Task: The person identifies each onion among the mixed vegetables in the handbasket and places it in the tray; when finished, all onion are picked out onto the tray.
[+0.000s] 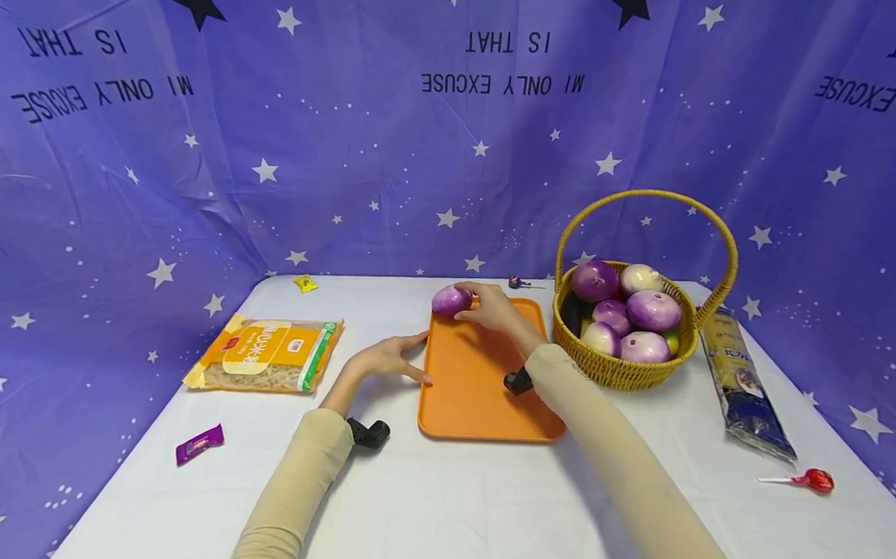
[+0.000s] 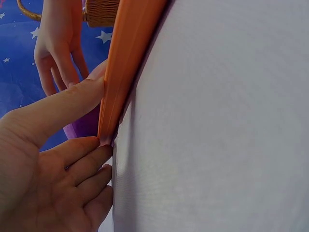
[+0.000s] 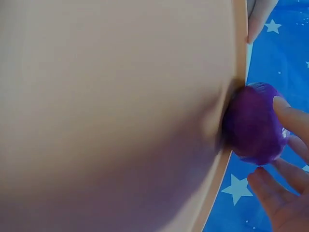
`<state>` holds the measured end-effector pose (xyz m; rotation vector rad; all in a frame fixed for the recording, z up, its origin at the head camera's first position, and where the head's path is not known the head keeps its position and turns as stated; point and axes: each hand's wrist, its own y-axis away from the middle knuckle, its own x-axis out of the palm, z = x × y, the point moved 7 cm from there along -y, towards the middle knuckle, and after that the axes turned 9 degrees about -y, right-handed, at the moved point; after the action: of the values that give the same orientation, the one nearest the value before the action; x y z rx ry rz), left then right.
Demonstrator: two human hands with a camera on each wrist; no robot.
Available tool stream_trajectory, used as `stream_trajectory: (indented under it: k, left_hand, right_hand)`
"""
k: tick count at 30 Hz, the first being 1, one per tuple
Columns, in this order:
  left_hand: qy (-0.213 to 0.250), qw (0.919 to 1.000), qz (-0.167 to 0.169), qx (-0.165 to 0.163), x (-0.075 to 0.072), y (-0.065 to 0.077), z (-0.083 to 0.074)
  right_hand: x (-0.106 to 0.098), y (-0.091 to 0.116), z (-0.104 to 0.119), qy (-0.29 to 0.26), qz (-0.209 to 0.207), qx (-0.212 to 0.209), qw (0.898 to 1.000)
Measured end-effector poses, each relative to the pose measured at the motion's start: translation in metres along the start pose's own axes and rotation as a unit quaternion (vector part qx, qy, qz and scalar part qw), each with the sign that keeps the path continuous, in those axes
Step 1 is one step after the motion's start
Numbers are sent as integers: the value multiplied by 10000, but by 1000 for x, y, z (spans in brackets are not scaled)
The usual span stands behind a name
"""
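A purple onion (image 1: pixel 451 301) sits at the far left corner of the orange tray (image 1: pixel 483 395). My right hand (image 1: pixel 494 311) reaches over the tray and holds the onion's right side between thumb and fingers. In the right wrist view, the thumb lies on the glossy onion (image 3: pixel 256 123) and the other fingers spread around its underside. At the tray's left edge, my left hand (image 1: pixel 385 357) touches the rim with thumb and fingertips, the fingers fairly straight. The left wrist view shows these fingertips against the orange rim (image 2: pixel 120 63).
Right of the tray, a wicker basket (image 1: pixel 625 376) holds several purple and white onions. Beyond it lies a long dark-blue and gold packet (image 1: pixel 745 383), with a red lollipop (image 1: pixel 819 481) nearer. An orange food bag (image 1: pixel 263 354), purple wrapper (image 1: pixel 200 444) and yellow wrapper (image 1: pixel 305 283) are left.
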<state>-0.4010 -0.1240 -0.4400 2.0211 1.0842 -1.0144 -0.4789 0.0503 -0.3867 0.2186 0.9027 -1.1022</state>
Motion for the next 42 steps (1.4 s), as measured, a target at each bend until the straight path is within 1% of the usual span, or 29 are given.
stream_trajectory:
  k: [3,8,10,14,19,23,26,30,32,34,39,42]
  left_hand:
    - [19,10000,12,13,1,-1,-1]
    - [32,10000,34,-35,1,-1,-1]
    - [38,10000,21,-49,1,-1,-1]
    - [35,10000,-16,43,1,0,-2]
    - [102,9999,-41,95,2,2,-4]
    - [79,9999,-40,94,1,3,-6]
    - [62,10000,-14,30,0,3,-5]
    - [53,10000,-48,38,-2,3,-5]
    - [53,9999,-53,91,-3,2,-5]
    - [54,10000,-23,77,-2,2,-4]
    - [35,10000,21,27,-1,1,-3]
    - [34,10000,21,40,-1,1,-3]
  right_hand:
    - [-6,6,2,52,-21,-36,10000]
    - [-27,23,22,138,-43,-440,9989]
    - [-38,32,30,189,-23,-601,9980]
    - [-59,51,40,339,37,-888,9955]
    - [-86,79,44,556,179,-980,9935]
    - [-110,102,41,836,280,-831,9926]
    - [-129,119,36,1033,269,-796,9911]
    - [-153,139,25,1130,133,-829,9900]
    - [-165,148,18,1194,70,-805,9896]
    - [-177,157,11,1307,-36,-736,9887]
    - [-204,171,-6,1588,-77,-403,9865]
    - [-215,175,-17,1685,49,-198,9855]
